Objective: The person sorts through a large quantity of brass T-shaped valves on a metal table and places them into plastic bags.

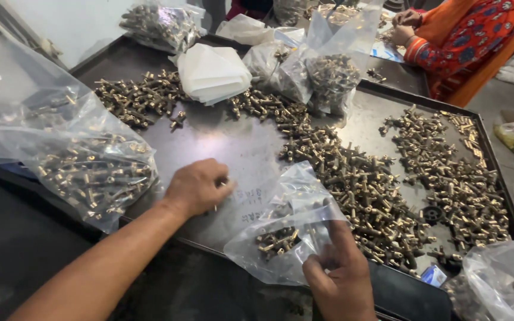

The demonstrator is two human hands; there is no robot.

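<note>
My left hand [196,186] rests on the dark metal tray [221,139], fingers curled around a few small brass fittings that peek out at its fingertips. My right hand [341,276] pinches the edge of a clear plastic bag [290,202] near the tray's front edge. The bag lies partly open and holds several brass fittings [276,241]. A long loose heap of brass fittings [352,178] runs across the tray just right of the bag.
A filled clear bag [84,166] sits at the left, more bags [328,65] and folded white bags [212,71] at the back. Another fittings pile [447,172] covers the right side. A person in orange clothing [465,35] works at the far right.
</note>
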